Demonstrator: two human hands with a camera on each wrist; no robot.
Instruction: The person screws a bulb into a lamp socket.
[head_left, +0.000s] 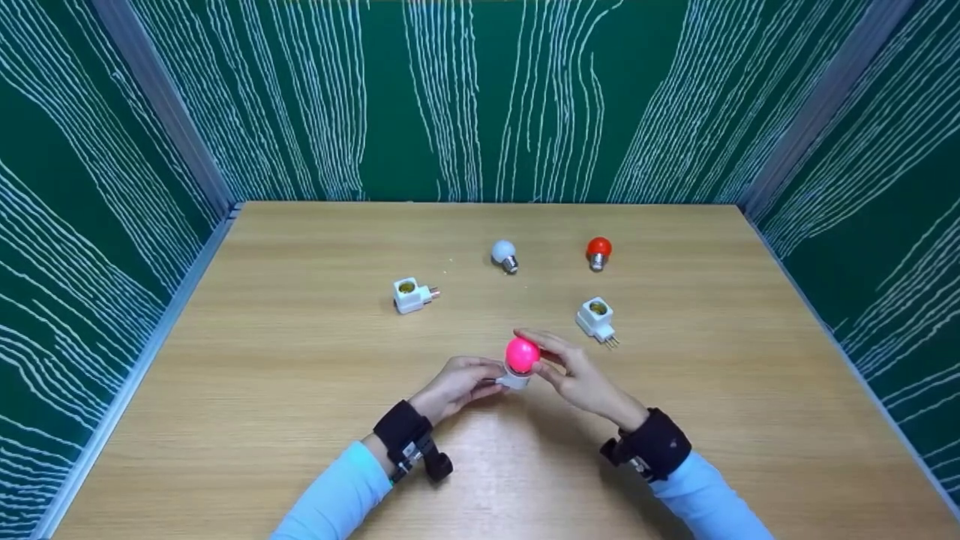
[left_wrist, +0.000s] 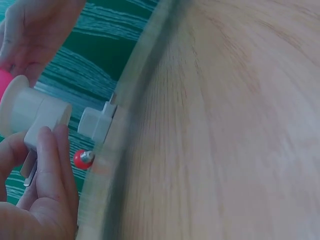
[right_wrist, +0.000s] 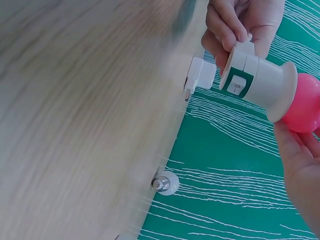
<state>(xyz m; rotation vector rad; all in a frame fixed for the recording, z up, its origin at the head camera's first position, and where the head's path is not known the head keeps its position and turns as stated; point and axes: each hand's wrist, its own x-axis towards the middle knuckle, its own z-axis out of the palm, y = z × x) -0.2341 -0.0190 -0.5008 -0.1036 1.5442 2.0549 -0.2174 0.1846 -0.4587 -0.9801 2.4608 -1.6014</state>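
Near the middle of the table, my left hand (head_left: pixel 461 381) grips a white round plug-in lamp socket (head_left: pixel 514 380) by its plug end. A pink light bulb (head_left: pixel 522 354) stands upright in the socket's mouth. Fingers and thumb of my right hand (head_left: pixel 581 375) curl around the bulb's sides. In the right wrist view the socket (right_wrist: pixel 270 87) has a rocker switch (right_wrist: pixel 236 85) on its side, and the pink bulb (right_wrist: pixel 306 102) sits at its flared rim. Flat metal prongs (left_wrist: pixel 30 172) stick out by my left fingers in the left wrist view. The bulb's threads are mostly hidden.
Beyond the hands lie a white bulb (head_left: pixel 503 253) and a red bulb (head_left: pixel 598 251). One square white plug-in socket (head_left: pixel 409 297) lies to the left, another (head_left: pixel 596 319) to the right. Green walls with white lines (head_left: pixel 495 105) border the wooden table (head_left: pixel 300 360).
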